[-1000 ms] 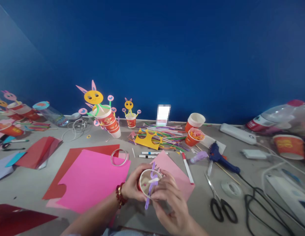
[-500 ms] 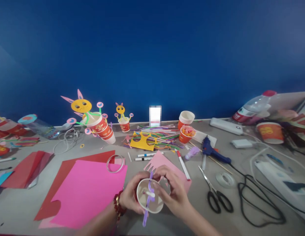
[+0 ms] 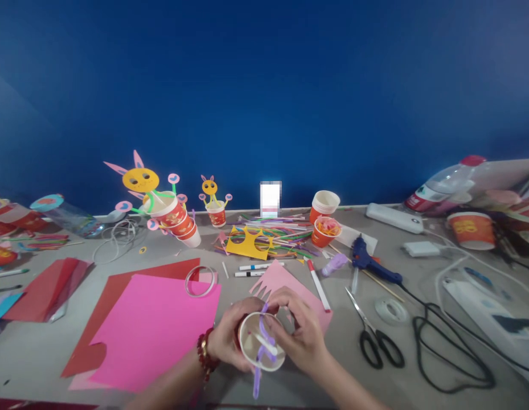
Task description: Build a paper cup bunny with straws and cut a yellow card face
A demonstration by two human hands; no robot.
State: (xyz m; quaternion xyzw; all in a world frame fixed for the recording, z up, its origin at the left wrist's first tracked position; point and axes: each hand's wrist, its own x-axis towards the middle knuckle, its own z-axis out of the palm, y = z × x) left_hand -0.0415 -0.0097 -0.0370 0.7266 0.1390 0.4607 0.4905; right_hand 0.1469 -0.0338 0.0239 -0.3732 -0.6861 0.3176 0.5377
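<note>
No text can be read: the label [image 3: 419, 198] on the bottle [image 3: 448, 181] is blurred.

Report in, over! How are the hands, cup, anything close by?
Left hand around paper cup. Right hand at its rim. Purple strip across the cup, near end poking out. Fringed pink paper just beyond.
</note>
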